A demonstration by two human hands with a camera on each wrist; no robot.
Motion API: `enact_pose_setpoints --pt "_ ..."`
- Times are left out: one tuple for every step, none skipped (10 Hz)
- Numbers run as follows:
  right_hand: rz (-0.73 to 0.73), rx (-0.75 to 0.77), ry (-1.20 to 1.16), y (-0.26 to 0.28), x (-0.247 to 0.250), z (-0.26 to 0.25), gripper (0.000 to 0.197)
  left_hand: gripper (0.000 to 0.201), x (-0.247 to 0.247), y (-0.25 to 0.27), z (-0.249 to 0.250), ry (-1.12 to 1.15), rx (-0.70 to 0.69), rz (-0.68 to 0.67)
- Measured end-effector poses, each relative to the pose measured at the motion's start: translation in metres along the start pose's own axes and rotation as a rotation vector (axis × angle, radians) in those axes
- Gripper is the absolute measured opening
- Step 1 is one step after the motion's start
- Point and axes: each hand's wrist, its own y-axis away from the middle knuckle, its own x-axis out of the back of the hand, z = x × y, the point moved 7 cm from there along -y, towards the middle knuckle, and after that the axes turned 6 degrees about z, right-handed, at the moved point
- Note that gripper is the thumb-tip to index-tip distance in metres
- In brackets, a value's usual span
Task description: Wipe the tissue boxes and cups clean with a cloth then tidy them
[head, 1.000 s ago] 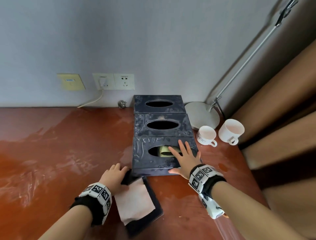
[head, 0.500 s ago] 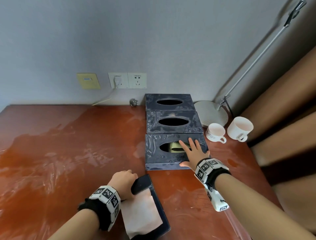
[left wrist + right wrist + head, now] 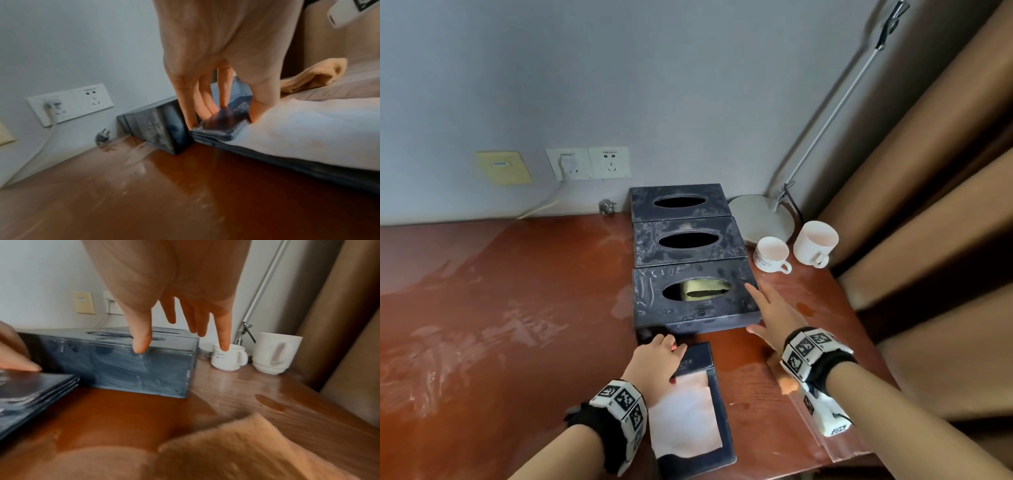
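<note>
Overhead, three dark tissue boxes stand in a row running from the wall toward the person: far box (image 3: 677, 202), middle box (image 3: 689, 241), near box (image 3: 693, 297), each touching the next. Two white cups, a small cup (image 3: 772, 255) and a taller cup (image 3: 815, 243), stand just right of the boxes beside a lamp base (image 3: 763, 219). The right hand (image 3: 774, 313) hovers at the near box's right edge, fingers straight and spread, holding nothing. The left hand (image 3: 655, 359) rests on a flat dark folder (image 3: 717, 411) bearing a white tissue (image 3: 683, 419), fingers curled over the folder's far end. From the left wrist, the fingers (image 3: 191, 104) and thumb pinch that folder's (image 3: 222, 128) end (contact is plain), the near box (image 3: 160, 128) just beyond. From the right wrist, the right hand's fingers (image 3: 141, 337) hang straight, clear of the near box (image 3: 131, 365); an orange cloth (image 3: 246, 447) lies on the table (image 3: 267, 394) below, blurred.
</note>
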Motion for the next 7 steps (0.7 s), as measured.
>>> enact_pose_setpoints --pt "-0.013 -0.065 -0.018 0.010 0.000 0.024 0.081 0.060 0.002 -0.018 0.025 -0.020 -0.030 0.018" --pt "-0.038 -0.078 -0.043 0.014 -0.003 0.036 0.081 0.059 0.005 -0.038 0.046 -0.031 -0.046 0.037" --pt "-0.063 -0.047 -0.054 0.013 -0.006 0.036 0.079 0.059 0.005 -0.052 0.053 -0.038 -0.042 0.058" --pt "-0.081 -0.010 -0.072 0.008 -0.004 0.038 0.077 0.059 0.001 -0.062 0.055 -0.047 -0.014 0.052" --pt "-0.082 0.041 -0.067 -0.002 0.007 0.040 0.070 0.061 0.001 -0.064 0.056 -0.022 0.038 0.101" --pt "-0.051 0.093 -0.048 -0.016 0.023 0.043 0.063 0.067 0.001 -0.063 0.058 -0.019 -0.031 0.175" --pt "-0.019 0.132 -0.009 -0.028 0.041 0.043 0.053 0.036 0.030 -0.069 0.059 -0.022 -0.124 0.394"
